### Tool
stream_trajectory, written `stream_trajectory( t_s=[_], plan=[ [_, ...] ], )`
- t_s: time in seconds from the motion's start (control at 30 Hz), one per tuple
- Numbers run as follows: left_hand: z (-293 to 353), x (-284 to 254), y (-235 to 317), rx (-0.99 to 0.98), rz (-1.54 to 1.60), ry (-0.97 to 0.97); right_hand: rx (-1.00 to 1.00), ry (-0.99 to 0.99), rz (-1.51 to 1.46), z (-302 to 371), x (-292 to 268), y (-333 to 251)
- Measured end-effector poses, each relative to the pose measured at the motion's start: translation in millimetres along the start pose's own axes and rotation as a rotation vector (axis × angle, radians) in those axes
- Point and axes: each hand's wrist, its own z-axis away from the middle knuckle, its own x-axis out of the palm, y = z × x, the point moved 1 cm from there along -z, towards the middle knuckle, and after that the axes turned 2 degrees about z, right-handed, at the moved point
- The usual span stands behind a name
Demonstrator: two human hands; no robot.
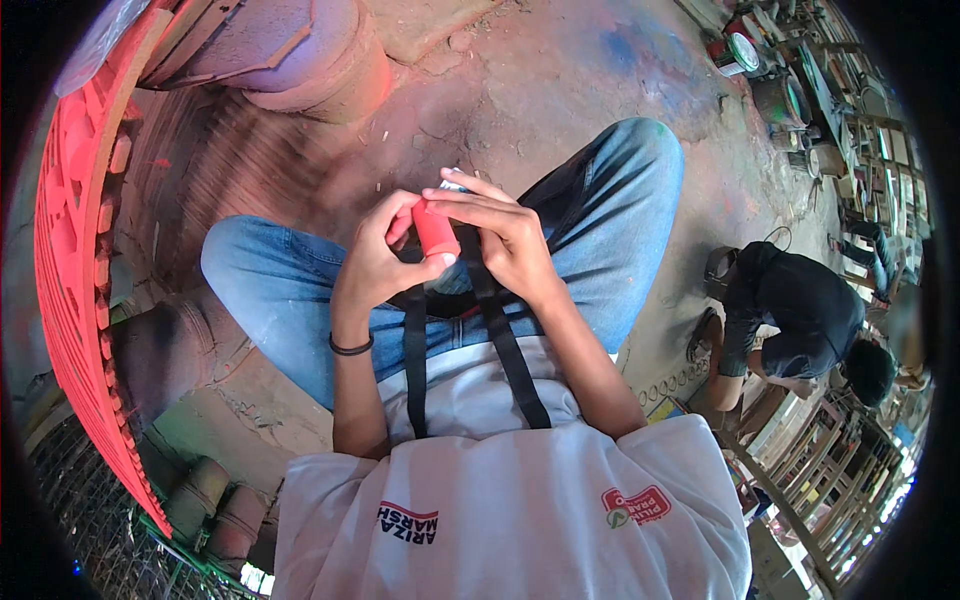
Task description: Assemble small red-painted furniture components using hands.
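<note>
A small red cylinder (436, 231) is held over my lap, tilted, between the thumb and fingers of my left hand (385, 255). The thumb presses on its lower end and the fingers curl at its upper end. My right hand (508, 235) reaches across from the other side, its long fingers lying over the top of the cylinder. Between those fingers shows a small white piece (452, 184) with a dark edge; its kind is too small to tell. The right thumb is mostly hidden.
At the left rises a large red slatted panel (80, 250). A dusty bucket (320, 60) stands ahead on the stained floor (520, 90). Several paint cans (740, 52) line the far right. A crouching person (800, 310) in dark clothes works at the right, near wooden racks (830, 460).
</note>
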Motion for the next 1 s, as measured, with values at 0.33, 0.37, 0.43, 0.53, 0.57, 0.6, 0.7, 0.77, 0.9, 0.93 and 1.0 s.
stream_trajectory(
  t_s=[0.33, 0.37, 0.43, 0.53, 0.57, 0.6, 0.7, 0.77, 0.9, 0.93, 1.0],
  plan=[
    [-1, 4, 4, -0.065, 0.640, -0.016, 0.102, 0.103, -0.046, -3, 2, 0],
    [-2, 6, 3, -0.064, 0.641, -0.018, 0.074, 0.095, -0.038, -3, 3, 0],
    [-3, 9, 0, -0.044, 0.642, -0.046, 0.046, 0.089, -0.029, -3, 6, 1],
    [-3, 12, -3, -0.039, 0.597, 0.031, 0.004, 0.081, 0.012, -1, 7, -3],
    [-2, 11, -7, -0.034, 0.601, 0.030, -0.033, 0.043, 0.058, 0, 4, -14],
    [0, 7, -15, -0.034, 0.532, 0.062, -0.069, 0.004, 0.105, 4, 3, -23],
    [1, 10, -7, 0.020, 0.516, 0.114, -0.095, 0.036, 0.047, 5, 5, -24],
    [1, 10, -1, -0.019, 0.597, 0.042, -0.059, 0.072, 0.059, 0, 11, -7],
    [0, 8, -18, 0.028, 0.502, 0.120, -0.061, -0.002, 0.019, 7, 5, -25],
    [-1, 9, -9, 0.005, 0.522, 0.101, -0.050, -0.004, 0.037, 6, 1, -29],
    [-1, 9, 0, -0.043, 0.547, 0.051, -0.019, 0.051, 0.086, 1, 7, -6]
  ],
)
